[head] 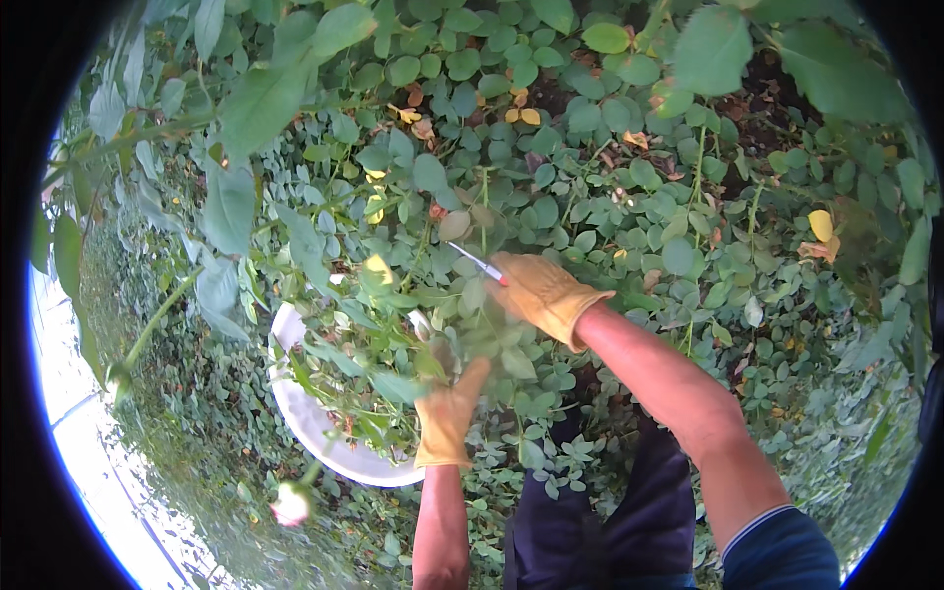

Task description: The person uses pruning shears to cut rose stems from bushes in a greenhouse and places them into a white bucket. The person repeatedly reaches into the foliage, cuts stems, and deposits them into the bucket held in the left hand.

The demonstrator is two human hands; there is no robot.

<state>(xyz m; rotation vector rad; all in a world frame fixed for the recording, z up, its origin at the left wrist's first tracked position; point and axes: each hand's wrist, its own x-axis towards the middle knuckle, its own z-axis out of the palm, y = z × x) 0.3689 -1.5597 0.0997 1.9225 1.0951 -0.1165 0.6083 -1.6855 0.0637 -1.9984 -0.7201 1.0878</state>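
My right hand [542, 291], in a tan leather work glove, grips pruning shears [479, 263] with a red part near the metal blades. The blades point up and left among rose leaves. My left hand [446, 413], gloved alike, is at the right side of a white basin [317, 428], its thumb apart from the fingers. Leaves and blur hide its fingertips, so I cannot tell whether it holds the rim or a stem. Cut leafy stems [369, 398] fill much of the basin. A leafy shoot [509, 354] stands between my hands.
Dense rose bushes [627, 192] surround me, with thorny-looking stems [697, 173] rising through them. Large leaves [258, 110] hang close at the upper left. A pale rosebud [290, 505] is below the basin. My dark trousers [641, 501] show among the foliage; bright paving [81, 413] lies at far left.
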